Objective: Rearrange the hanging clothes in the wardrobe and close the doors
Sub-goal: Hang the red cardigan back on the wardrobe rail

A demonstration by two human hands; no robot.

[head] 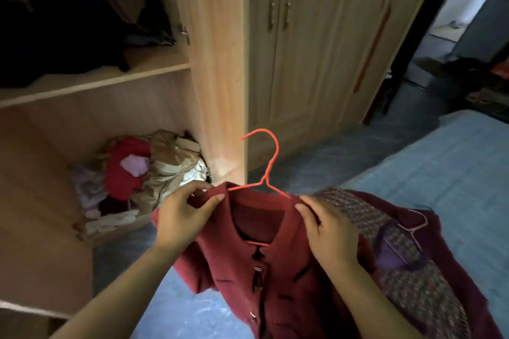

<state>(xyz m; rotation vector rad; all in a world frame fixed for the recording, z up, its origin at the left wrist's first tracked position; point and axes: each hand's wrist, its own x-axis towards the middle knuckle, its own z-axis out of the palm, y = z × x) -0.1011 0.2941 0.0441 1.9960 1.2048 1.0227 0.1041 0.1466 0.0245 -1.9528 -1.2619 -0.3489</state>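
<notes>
A bedroom with a pale wooden wardrobe (217,63), its left door open. Near the bed (440,173), the left hand (181,215) and right hand (327,231) each pinch a shoulder of the maroon cardigan (270,278), seating it on the red hanger (265,168). Next, probably, the hook goes onto the rail.

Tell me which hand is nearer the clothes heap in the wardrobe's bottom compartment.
Left. The left hand pinches the red jacket's shoulder right of the clothes heap; the right hand holds the other shoulder, farther off toward the bed.
</notes>
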